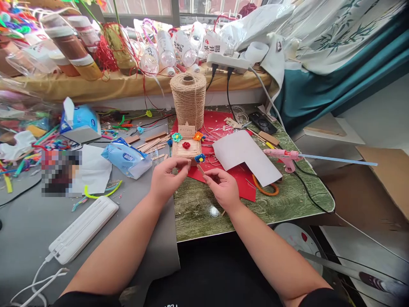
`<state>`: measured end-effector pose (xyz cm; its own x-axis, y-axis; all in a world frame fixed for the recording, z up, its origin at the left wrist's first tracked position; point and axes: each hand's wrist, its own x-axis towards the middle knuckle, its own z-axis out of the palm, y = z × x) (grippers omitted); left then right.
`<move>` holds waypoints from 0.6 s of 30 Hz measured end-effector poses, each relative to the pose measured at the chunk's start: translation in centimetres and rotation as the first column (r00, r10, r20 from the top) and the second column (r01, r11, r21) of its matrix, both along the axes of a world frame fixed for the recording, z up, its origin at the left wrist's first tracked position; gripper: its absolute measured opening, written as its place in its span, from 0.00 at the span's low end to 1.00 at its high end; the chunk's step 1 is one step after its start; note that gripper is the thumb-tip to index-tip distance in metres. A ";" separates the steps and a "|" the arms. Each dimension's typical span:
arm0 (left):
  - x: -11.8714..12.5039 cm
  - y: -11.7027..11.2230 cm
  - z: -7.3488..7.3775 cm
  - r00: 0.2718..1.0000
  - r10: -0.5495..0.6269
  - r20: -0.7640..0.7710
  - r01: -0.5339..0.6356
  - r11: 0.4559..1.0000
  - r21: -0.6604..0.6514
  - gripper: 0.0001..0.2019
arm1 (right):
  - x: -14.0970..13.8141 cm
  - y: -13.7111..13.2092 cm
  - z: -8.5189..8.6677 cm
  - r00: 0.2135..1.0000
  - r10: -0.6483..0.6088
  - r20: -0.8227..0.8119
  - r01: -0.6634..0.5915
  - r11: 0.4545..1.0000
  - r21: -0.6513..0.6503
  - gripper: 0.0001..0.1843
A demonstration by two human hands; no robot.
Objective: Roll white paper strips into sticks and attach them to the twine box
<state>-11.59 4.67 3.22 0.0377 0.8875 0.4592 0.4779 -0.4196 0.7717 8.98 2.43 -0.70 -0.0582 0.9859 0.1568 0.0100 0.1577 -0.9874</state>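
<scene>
My right hand [223, 186] pinches a short wooden craft stick [201, 169], which points up and to the left. Across a small gap, my left hand [170, 177] has thumb and forefinger pressed together; a tiny pale bit shows at the tips, too small to name. Just beyond the fingers sits a small twine-and-stick box [187, 150]. A red flower [186, 145] lies on its top, with a teal flower [177, 137], an orange flower [198, 136] and a blue flower [200, 158] round it. A small lettered sign [186, 130] stands at its back.
A tall twine spool [188, 100] stands behind the box. To the right are white paper [243, 154] on red sheet, orange-handled scissors [266, 190] and a pink glue gun [286, 157]. Tissue packs [126, 157], loose sticks [153, 144] and a white power strip [83, 229] lie left.
</scene>
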 end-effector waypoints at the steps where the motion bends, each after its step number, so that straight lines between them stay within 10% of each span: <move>1: -0.1 -0.1 0.2 0.998 -0.008 -0.056 0.009 1.000 0.027 0.06 | 0.0 0.0 0.1 1.000 -0.004 0.011 0.004 1.000 0.015 0.07; 7: -2.0 1.2 0.5 0.986 0.163 0.034 -0.165 0.984 0.063 0.08 | 0.3 0.4 0.2 0.996 -0.075 0.057 0.072 0.996 0.059 0.04; 18: -1.2 1.8 -0.7 0.990 0.101 -0.096 -0.089 0.988 0.129 0.06 | 0.2 0.1 0.2 1.000 -0.011 0.029 0.010 1.000 0.015 0.04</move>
